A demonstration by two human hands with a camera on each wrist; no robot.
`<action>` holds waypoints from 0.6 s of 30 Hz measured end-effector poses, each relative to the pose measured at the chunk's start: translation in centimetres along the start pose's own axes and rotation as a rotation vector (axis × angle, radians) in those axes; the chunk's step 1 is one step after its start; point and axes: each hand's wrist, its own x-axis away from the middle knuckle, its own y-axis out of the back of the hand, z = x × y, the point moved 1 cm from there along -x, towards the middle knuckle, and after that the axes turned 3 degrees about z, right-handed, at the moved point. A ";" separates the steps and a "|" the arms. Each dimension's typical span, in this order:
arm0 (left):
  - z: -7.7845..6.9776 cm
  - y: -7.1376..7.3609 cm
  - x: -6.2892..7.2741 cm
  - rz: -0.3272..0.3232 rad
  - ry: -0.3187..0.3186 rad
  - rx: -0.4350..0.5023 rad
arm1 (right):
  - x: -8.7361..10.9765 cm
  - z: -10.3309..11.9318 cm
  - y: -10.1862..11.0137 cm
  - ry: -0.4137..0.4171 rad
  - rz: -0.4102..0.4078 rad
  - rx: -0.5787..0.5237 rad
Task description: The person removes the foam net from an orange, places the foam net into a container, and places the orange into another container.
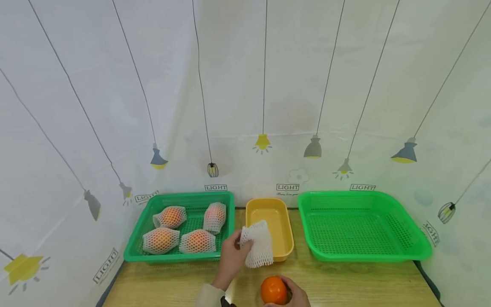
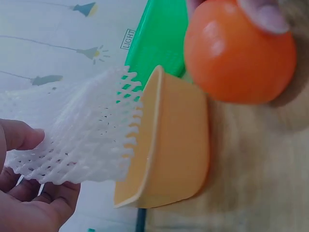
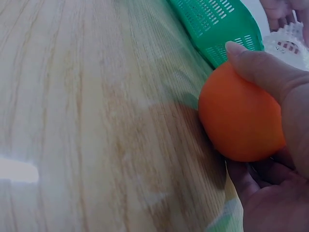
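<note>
My left hand (image 1: pixel 232 258) pinches a white foam fruit net (image 1: pixel 261 245) between thumb and fingers, in front of the yellow bin (image 1: pixel 283 221). In the left wrist view the foam net (image 2: pixel 82 130) looks flattened, its scalloped end toward the bin. My right hand (image 1: pixel 297 296) grips a smooth, round orange fruit (image 1: pixel 273 290) low over the wooden table, nearer than the net and to its right. The right wrist view shows the thumb over the top of the fruit (image 3: pixel 241 113) and fingers beneath it. Net and fruit are apart.
On the left stands a dark green basket (image 1: pixel 132 247) with several fruits in foam nets, such as one netted fruit (image 1: pixel 161 241). A bright green basket (image 1: pixel 356 258) is on the right. All stand on a wooden table (image 1: pixel 337 283) before a lamp-printed cloth (image 1: pixel 238 106).
</note>
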 end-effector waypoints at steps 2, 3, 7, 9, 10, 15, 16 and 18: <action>-0.5 0.0 -0.9 0.000 -0.018 -0.035 | 0.0 0.0 0.0 -0.001 -0.001 0.001; -0.8 0.0 -1.4 0.002 -0.028 -0.046 | 0.0 0.0 0.0 -0.001 -0.002 0.001; -1.8 0.1 -3.2 0.016 -0.071 -0.091 | 0.0 0.0 0.0 0.001 -0.007 0.002; -2.3 0.1 -4.1 0.027 -0.089 -0.115 | 0.0 0.1 0.0 -0.006 -0.008 0.000; -2.6 0.1 -4.5 0.032 -0.102 -0.124 | 0.0 0.1 0.0 -0.010 -0.010 0.000; -3.9 -0.1 -6.6 0.051 -0.134 -0.202 | 0.0 0.1 0.1 -0.037 -0.006 -0.009; -4.0 -0.2 -7.0 0.053 -0.136 -0.230 | 0.0 0.1 0.1 -0.040 -0.004 -0.011; -4.1 -0.4 -7.8 0.055 -0.144 -0.289 | -0.1 0.1 0.1 -0.045 0.001 -0.014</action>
